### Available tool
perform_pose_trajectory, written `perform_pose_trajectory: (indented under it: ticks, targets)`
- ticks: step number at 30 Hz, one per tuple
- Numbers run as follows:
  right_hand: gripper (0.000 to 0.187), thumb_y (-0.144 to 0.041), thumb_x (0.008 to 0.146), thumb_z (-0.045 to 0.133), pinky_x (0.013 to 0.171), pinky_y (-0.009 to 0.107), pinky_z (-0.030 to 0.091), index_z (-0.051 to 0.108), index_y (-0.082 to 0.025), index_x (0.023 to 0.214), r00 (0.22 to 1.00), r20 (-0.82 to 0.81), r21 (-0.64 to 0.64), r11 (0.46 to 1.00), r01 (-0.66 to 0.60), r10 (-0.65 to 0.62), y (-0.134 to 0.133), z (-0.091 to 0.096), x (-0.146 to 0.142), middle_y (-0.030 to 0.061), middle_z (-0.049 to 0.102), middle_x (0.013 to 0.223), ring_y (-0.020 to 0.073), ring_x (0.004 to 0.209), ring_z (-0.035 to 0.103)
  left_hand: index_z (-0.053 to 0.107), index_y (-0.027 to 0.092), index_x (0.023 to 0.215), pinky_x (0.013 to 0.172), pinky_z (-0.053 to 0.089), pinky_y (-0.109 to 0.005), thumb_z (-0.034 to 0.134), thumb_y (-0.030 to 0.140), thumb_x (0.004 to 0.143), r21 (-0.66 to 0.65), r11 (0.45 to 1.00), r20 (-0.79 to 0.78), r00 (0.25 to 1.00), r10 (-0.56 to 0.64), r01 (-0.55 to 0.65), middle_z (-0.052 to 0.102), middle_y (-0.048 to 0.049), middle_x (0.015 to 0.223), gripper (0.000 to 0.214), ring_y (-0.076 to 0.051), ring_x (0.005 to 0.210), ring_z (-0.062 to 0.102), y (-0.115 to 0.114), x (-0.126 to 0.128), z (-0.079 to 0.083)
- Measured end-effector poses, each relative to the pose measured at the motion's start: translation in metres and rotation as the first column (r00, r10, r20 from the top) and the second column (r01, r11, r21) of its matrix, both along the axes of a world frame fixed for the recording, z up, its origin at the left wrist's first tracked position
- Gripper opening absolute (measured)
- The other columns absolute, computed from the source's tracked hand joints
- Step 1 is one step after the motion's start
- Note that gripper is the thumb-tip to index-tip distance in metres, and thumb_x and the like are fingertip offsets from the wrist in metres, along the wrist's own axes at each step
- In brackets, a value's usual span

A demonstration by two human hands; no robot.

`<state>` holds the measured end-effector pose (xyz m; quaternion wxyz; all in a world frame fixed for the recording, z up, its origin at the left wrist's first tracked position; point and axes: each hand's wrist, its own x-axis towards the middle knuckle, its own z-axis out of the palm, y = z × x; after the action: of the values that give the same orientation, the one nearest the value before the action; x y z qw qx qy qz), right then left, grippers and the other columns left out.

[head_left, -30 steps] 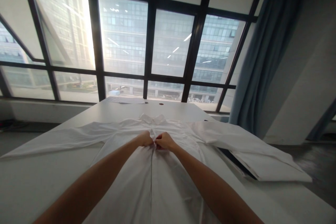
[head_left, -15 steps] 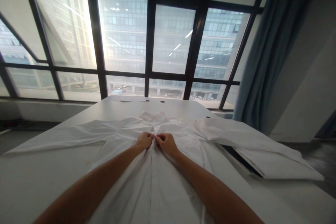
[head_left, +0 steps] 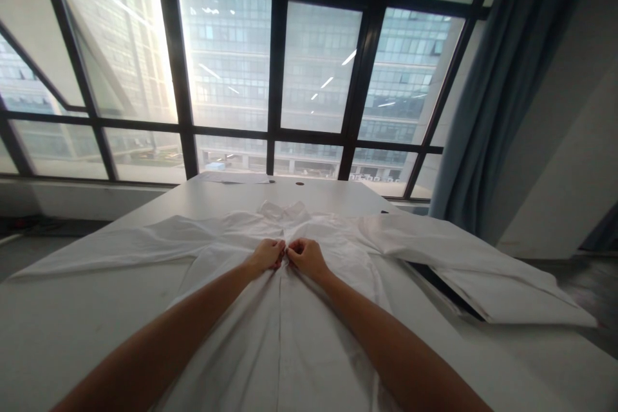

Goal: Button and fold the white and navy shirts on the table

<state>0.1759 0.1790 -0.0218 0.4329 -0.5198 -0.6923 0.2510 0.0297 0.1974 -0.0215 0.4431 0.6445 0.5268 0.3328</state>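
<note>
A white long-sleeved shirt (head_left: 309, 335) lies front up on the table, its collar towards the window and its sleeves spread to both sides. My left hand (head_left: 266, 255) pinches the shirt's front edge on the upper chest. Close beside it, my right hand (head_left: 308, 259) pinches the facing edge, thumb and forefinger together. The fingertips of both hands nearly meet at the front opening, and the cloth is gathered up there. Any button between the fingers is too small to make out. Below the hands the front placket runs straight down towards me.
The white table (head_left: 328, 193) reaches to the window. A flat white item with a dark opening (head_left: 449, 290) lies partly under the right sleeve. White sheets (head_left: 234, 177) rest at the table's far edge. A blue curtain (head_left: 477, 141) hangs on the right.
The small gap in the shirt front just above my hands has narrowed. Both hands stay at the same spot, with only slight finger movement.
</note>
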Motion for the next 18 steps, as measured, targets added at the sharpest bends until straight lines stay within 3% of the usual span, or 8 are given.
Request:
perform_pose_trajectory:
  ticks: [5, 10, 14, 18]
  targets:
    - [0.016, -0.025, 0.077, 0.058, 0.063, 0.022, 0.046, 0.071, -0.015, 0.076, 0.988, 0.15, 0.152, 0.988, 0.018, -0.041, -0.0042, 0.0026, -0.0009, 0.005, 0.072, 0.073, 0.015, 0.064, 0.064, 0.062, 0.014, 0.065, 0.044, 0.029, -0.021, 0.058, 0.052, 0.077, 0.041, 0.999, -0.001, 1.0, 0.008, -0.008, 0.047, 0.004, 0.044, 0.04, -0.008, 0.042, 0.041, 0.0036, -0.0016, -0.004]
    - [0.016, -0.023, 0.078, 0.059, 0.063, 0.021, 0.045, 0.072, -0.015, 0.078, 0.985, 0.169, 0.157, 0.988, -0.003, -0.024, -0.0036, 0.0028, -0.0015, 0.0047, 0.073, 0.074, 0.0141, 0.064, 0.064, 0.064, 0.013, 0.061, 0.052, 0.034, -0.021, 0.053, 0.028, 0.077, 0.244, 0.963, -0.075, 0.987, 0.14, -0.118, 0.054, 0.0027, 0.052, 0.024, -0.011, 0.055, 0.05, 0.0077, 0.0001, -0.0075]
    - [0.015, -0.024, 0.078, 0.06, 0.06, 0.021, 0.042, 0.071, -0.014, 0.073, 0.985, 0.168, 0.186, 0.983, 0.003, -0.035, -0.0024, 0.0032, -0.0014, 0.0041, 0.072, 0.07, 0.014, 0.063, 0.063, 0.065, 0.012, 0.064, 0.058, 0.036, -0.022, 0.054, 0.019, 0.074, 0.354, 0.913, -0.132, 0.956, 0.262, -0.202, 0.058, 0.0014, 0.06, 0.016, -0.012, 0.063, 0.053, 0.0079, 0.0015, -0.0088]
    - [0.013, -0.022, 0.077, 0.059, 0.058, 0.02, 0.04, 0.069, -0.015, 0.073, 0.977, 0.21, 0.172, 0.985, -0.003, -0.033, -0.0024, 0.0037, -0.0007, 0.003, 0.07, 0.069, 0.0125, 0.061, 0.06, 0.064, 0.013, 0.062, 0.058, 0.036, -0.022, 0.051, 0.018, 0.075, 0.398, 0.91, -0.141, 0.972, 0.186, -0.116, 0.057, 0.0016, 0.059, 0.019, -0.012, 0.062, 0.051, 0.0068, 0.001, -0.0092]
